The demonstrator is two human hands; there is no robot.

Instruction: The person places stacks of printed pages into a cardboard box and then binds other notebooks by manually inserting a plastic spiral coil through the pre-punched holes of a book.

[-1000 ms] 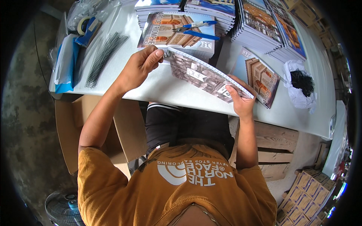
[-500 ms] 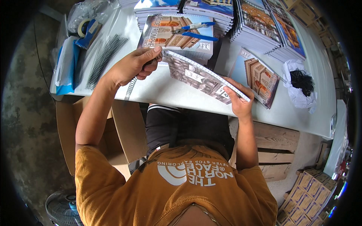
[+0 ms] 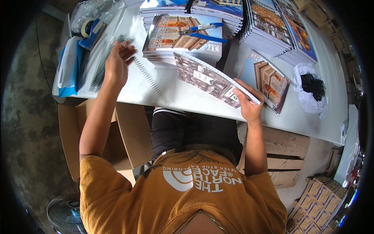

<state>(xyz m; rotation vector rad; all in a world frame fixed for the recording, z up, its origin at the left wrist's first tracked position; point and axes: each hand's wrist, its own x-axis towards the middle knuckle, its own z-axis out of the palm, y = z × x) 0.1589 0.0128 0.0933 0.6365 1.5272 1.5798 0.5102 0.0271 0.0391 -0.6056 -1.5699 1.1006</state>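
Note:
My right hand [image 3: 250,102] grips the right end of a thin sheaf of pages [image 3: 204,79]. Its underside shows a grey photo print and its upper long edge is punched with holes. My left hand [image 3: 120,61] is raised at the left beside a pile of dark spiral binding coils [image 3: 107,64], its fingers curled. A blurred spiral coil [image 3: 150,80] trails from those fingers toward the table's front edge. Behind the sheaf lies a stack of printed covers [image 3: 161,37], with blue-handled cutting pliers [image 3: 200,31] on top.
A spiral-bound book [image 3: 267,80] lies right of my right hand, near black coil scraps on white plastic [image 3: 311,86]. Stacks of bound books [image 3: 269,23] stand at the back. A tape dispenser [image 3: 92,33] and blue-white package [image 3: 70,68] sit left; an open cardboard box [image 3: 134,134] stands below.
My left hand has moved left and up, away from the sheaf's corner to the coil pile, and the coil has swung round with it. My right hand keeps the sheaf nearly still.

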